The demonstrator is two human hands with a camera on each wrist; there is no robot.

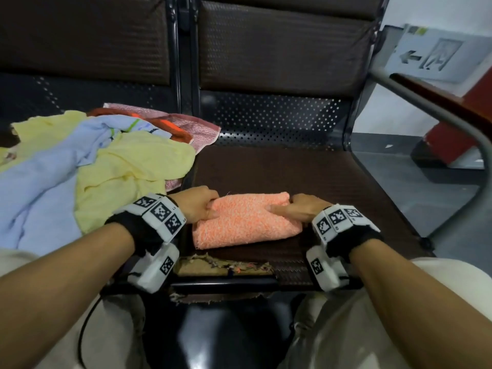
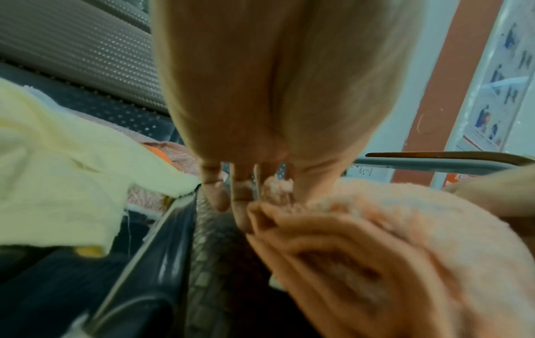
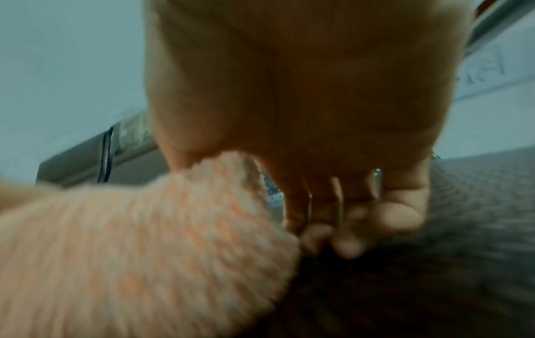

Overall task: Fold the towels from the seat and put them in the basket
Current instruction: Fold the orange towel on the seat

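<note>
A folded orange towel [image 1: 243, 222] lies on the brown seat cushion [image 1: 306, 171] near its front edge. My left hand [image 1: 201, 205] grips the towel's left end, thumb on top and fingers curled down its side. My right hand [image 1: 295, 209] grips the right end the same way. The left wrist view shows my fingers [image 2: 240, 196] at the layered edge of the orange towel [image 2: 390, 240]. In the blurred right wrist view my curled fingers [image 3: 347, 228] sit beside the orange towel [image 3: 144, 247]. No basket is in view.
A loose heap of towels covers the seat on the left: yellow [image 1: 127, 166], pale blue [image 1: 40, 187], pink [image 1: 191, 126] and red-orange [image 1: 170, 126]. A metal armrest [image 1: 452, 121] curves along the right. The cushion's front edge is torn [image 1: 226, 267]. Dark backrests stand behind.
</note>
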